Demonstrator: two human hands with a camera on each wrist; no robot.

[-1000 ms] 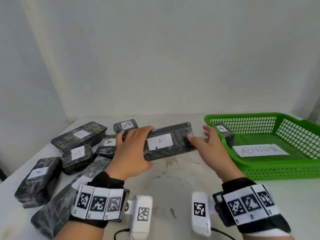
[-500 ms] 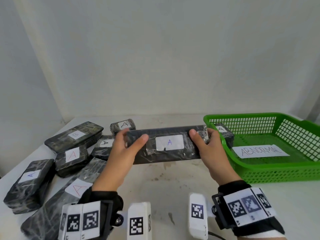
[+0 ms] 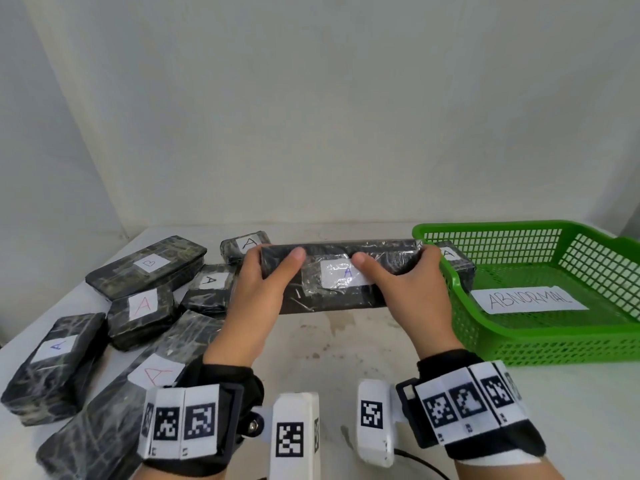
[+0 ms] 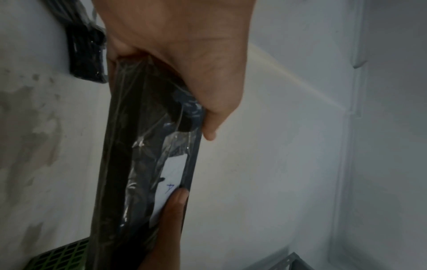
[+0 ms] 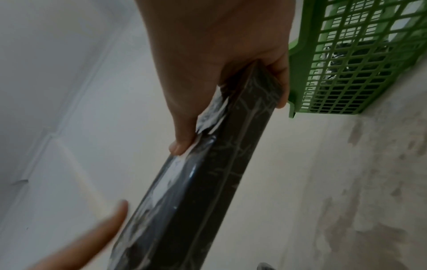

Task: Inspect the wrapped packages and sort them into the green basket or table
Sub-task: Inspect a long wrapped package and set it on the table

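A plain pale wall is seen behind a stained white table [image 3: 332, 344]. At the far left a pile of wrapped packages [image 3: 138, 303] is laid out — most labelled A, one labelled B [image 3: 147, 266]. Further right, a long dark package [image 3: 341, 277] is held up above the table, level and lengthways, with its white A label [image 3: 343, 273] turned toward the person. Its left end is gripped by the left hand [image 3: 258, 299], thumb laid on the near face and fingers wrapped behind; its right end is clamped in the same way by the right hand [image 3: 407, 296], the thumb resting at the edge of the label. At the right the green basket [image 3: 540, 344] is placed, in which an ABNORMAL sheet [image 3: 528, 299] and one small A package [image 3: 453, 263] are lying.

The package is judged stiff and box-like, since no sag is shown between the two grips. The plastic film is wrinkled and glossy — probably slippery, and loose near the label. A hold at both ends, across the narrow sides, is judged best, so that the film is not torn during inspection.
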